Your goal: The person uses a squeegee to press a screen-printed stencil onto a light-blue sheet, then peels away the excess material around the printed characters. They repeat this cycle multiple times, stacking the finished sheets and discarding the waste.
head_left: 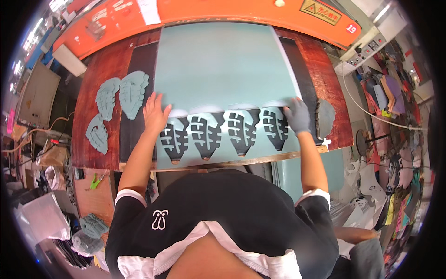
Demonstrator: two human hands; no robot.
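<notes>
A pale blue-green sheet [223, 65] lies over the dark board on the table, running from the orange machine to the near edge. Along its near part is a row of several leaf-shaped cut-outs [241, 132] with slotted sides, the dark board showing through. My left hand [157, 111], bare, rests with fingers stretched out at the sheet's left edge, beside the row. At the right edge, my right hand [298, 115] wears a grey glove and lies flat beside the last cut-out, fingers extended. Neither hand visibly grips anything.
Stacked blue-green cut pieces [133, 94] lie at the table's left. A rounded grey block [326, 118] with a dark rim sits at the right. The orange machine beam [209, 11] spans the far side. A control box [369, 49] with buttons stands at the far right.
</notes>
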